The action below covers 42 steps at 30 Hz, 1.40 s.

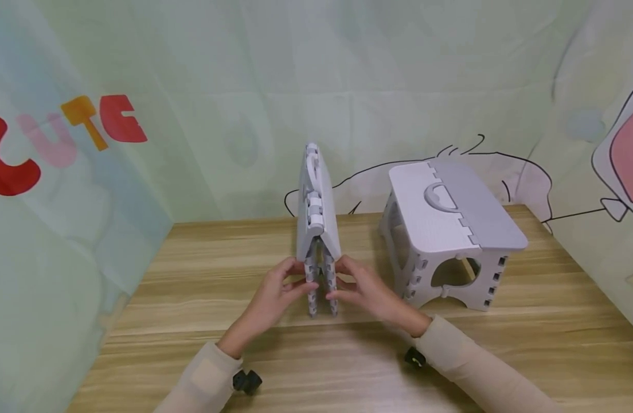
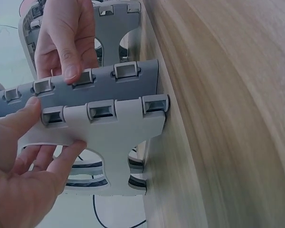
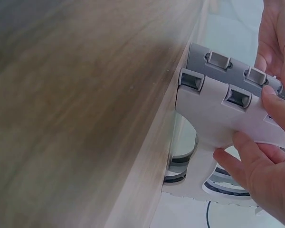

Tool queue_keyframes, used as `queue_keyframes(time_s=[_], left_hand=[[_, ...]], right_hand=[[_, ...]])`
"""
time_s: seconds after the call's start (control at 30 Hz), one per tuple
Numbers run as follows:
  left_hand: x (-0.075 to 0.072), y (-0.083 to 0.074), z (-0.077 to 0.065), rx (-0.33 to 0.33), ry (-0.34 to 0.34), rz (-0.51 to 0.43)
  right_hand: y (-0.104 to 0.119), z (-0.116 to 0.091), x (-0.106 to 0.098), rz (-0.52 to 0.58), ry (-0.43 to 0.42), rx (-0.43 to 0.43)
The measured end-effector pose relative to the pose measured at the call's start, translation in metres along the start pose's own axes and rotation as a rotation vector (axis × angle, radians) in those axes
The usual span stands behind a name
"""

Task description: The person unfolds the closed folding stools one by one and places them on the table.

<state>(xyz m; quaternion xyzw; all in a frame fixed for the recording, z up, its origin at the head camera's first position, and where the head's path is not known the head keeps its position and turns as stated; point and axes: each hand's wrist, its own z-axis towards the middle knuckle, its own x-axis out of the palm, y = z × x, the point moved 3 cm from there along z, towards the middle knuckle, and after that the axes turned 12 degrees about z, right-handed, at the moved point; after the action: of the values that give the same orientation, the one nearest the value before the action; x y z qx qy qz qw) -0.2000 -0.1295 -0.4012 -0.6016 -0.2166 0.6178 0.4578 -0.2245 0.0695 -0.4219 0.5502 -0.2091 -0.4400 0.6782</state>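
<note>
A grey and white plastic folding stool (image 1: 317, 212) stands nearly folded on the table, its two seat halves sloping steeply down from the hinge at the top. Its two leg panels stand upright, close together with a narrow gap between. My left hand (image 1: 281, 287) pinches the edge of the left leg panel (image 2: 116, 137) between thumb and fingers. On the other side, my right hand (image 1: 365, 289) grips the right leg panel (image 3: 211, 107) the same way, thumb at the hinged edge and fingers on the outer face.
To the right stands a second folding stool (image 1: 450, 212), unfolded, with a carry handle in its top. Under both is a wood-grain table (image 1: 218, 275). A printed cloth (image 1: 234, 115) with cartoon shapes hangs behind and at the sides.
</note>
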Motion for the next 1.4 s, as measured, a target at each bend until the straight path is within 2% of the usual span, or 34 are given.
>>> queue_keyframes(time_s=[0.47,0.67,0.93,1.4], left_hand=[[-0.012,0.005,-0.006,-0.012,0.002,0.013],[-0.017,0.008,-0.009,0.008,0.005,0.026],[-0.023,0.011,-0.010,-0.004,0.015,0.044],[-0.034,0.015,-0.014,0.015,0.032,0.020]], right_hand=[[0.000,-0.001,0.001,-0.023,-0.012,-0.015],[0.000,-0.001,0.002,-0.009,-0.014,-0.002],[0.000,-0.002,0.002,-0.030,-0.007,-0.038],[-0.001,-0.002,0.002,-0.030,-0.021,-0.038]])
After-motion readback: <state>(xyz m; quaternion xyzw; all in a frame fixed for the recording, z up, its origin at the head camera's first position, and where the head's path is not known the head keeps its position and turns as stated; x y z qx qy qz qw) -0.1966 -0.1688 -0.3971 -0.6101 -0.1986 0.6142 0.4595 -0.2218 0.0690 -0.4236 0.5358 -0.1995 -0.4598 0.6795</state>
